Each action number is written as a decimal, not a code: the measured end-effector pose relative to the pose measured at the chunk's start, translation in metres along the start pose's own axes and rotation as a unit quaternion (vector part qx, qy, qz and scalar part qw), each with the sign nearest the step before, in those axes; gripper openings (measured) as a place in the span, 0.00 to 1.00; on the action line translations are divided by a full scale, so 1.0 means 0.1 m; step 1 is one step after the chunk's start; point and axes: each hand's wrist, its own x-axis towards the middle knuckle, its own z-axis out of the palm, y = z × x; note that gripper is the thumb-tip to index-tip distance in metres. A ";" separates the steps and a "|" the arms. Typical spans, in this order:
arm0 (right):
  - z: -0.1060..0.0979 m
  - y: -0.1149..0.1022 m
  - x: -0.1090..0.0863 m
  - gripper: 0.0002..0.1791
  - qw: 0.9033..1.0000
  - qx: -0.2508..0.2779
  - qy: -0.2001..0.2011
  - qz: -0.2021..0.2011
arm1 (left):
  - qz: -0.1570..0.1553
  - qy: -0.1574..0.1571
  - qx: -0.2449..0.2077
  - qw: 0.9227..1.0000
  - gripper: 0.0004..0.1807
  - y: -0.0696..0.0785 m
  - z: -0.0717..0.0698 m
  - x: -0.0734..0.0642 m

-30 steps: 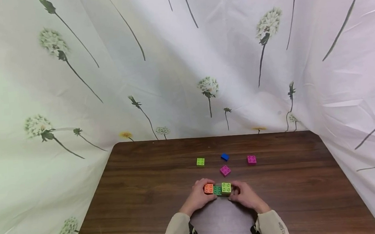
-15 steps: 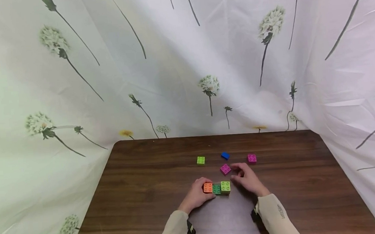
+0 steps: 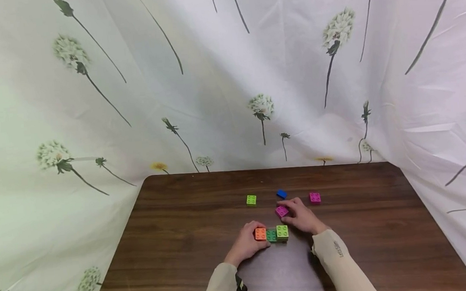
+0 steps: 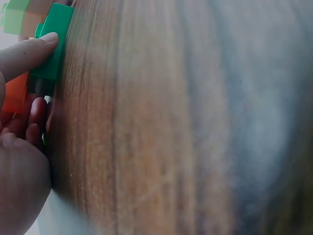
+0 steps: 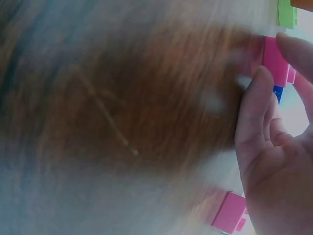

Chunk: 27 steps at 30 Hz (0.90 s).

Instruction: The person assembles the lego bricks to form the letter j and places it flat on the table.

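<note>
My left hand [image 3: 245,244] grips a small build of toy building bricks at its left end. It has a green brick [image 3: 271,235] low in the middle, an orange brick [image 3: 260,234] on the left and a lime brick [image 3: 282,232] standing on the right. In the left wrist view the thumb lies along the green brick's side [image 4: 57,46]. Farther back, my right hand [image 3: 303,217] has thumb and finger on either side of a magenta brick [image 3: 281,211], which sits on the table. The right wrist view shows the fingertips at this magenta brick [image 5: 275,61].
Behind the hands on the brown wooden table [image 3: 182,239] lie a lime brick [image 3: 251,200], a blue brick [image 3: 282,194] and a second magenta brick [image 3: 315,198]. A white curtain [image 3: 213,97] with dandelion prints hangs along the table's back and sides.
My right hand has left the build's right end and moved forward, and its thumb and finger now lie around the nearer magenta brick. The left hand keeps its grip in place.
</note>
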 end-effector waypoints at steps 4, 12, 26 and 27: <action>-0.01 -0.03 -0.03 0.22 1.000 0.003 0.004 0.008 | 0.001 -0.003 -0.002 1.000 0.21 -0.01 0.00 0.01; 0.01 -0.01 -0.06 0.19 0.999 0.036 0.026 0.019 | 0.004 0.004 0.003 1.000 0.21 -0.01 0.01 0.02; 0.07 0.13 -0.12 0.18 0.993 0.099 0.052 0.029 | -0.001 0.007 0.006 1.000 0.21 0.00 0.01 0.01; 0.07 0.13 -0.13 0.17 0.992 0.111 0.050 0.037 | -0.006 0.007 0.005 1.000 0.21 0.00 0.01 0.00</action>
